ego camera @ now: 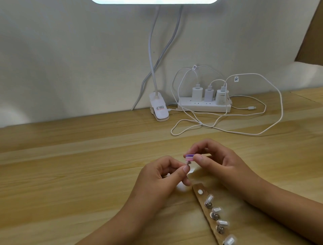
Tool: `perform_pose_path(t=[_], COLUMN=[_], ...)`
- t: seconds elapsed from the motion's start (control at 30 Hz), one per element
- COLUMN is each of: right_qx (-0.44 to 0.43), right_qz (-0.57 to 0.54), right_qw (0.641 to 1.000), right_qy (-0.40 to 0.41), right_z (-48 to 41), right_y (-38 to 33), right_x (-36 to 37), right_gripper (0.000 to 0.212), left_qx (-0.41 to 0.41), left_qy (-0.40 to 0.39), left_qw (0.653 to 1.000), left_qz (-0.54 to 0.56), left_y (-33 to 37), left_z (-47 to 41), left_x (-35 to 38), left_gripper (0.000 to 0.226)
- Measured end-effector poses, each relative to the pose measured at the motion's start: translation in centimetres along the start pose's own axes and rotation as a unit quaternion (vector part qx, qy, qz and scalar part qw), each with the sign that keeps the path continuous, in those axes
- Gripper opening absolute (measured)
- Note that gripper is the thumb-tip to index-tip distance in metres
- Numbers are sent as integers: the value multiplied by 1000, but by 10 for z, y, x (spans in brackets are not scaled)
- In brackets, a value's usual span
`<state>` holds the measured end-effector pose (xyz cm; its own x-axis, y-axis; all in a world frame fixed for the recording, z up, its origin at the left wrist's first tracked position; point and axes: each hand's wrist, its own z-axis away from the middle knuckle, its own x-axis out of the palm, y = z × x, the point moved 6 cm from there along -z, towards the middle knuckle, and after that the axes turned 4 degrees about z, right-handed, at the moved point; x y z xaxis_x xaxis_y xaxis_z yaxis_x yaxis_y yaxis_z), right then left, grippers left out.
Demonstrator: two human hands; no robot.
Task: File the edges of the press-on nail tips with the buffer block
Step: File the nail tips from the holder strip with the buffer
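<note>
The left hand [162,180] hides most of the nail tip [188,163]; frame edges cut off the wooden holder strip [201,199] and lamp head [153,1].

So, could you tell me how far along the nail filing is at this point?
Nothing can be confirmed as finished: filed edges are too small to see. In hand: the right hand holds the buffer block just above a nail tip pinched by the left hand. Left, possibly: four tips standing on the wooden strip, beside one empty spot.
</note>
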<state>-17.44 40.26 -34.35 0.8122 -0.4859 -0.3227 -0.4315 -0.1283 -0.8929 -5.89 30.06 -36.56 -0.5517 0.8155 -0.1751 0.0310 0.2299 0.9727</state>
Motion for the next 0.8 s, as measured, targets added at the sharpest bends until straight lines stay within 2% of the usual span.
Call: perform_pose_path(t=[0.23,0.37,0.47,0.6,0.7,0.8], right_qx=[1,-67,-53,-120,-113,-174], right_qz=[5,56,65,132,146,177], right_qw=[1000,996,996,983,981,967], right_qy=[1,19,39,51,67,65], right_z=[0,3,2,6,5,8], right_y=[2,-8,-6,-15,-13,-20], right_x=[-1,-1,-4,-3,-5,-2], right_gripper=[13,22,21,23,24,23], left_qx=[3,16,16,23,20,28], left_qy=[-3,-9,-6,-6,-2,-13], left_qw=[1000,1000,1000,1000,1000,999], left_qz=[1,3,4,7,8,13], left_y=[-1,1,1,1,-1,0], left_z=[0,0,-1,-1,-2,-1], left_x=[0,-1,-1,1,-1,0], left_gripper=[8,8,12,16,15,19])
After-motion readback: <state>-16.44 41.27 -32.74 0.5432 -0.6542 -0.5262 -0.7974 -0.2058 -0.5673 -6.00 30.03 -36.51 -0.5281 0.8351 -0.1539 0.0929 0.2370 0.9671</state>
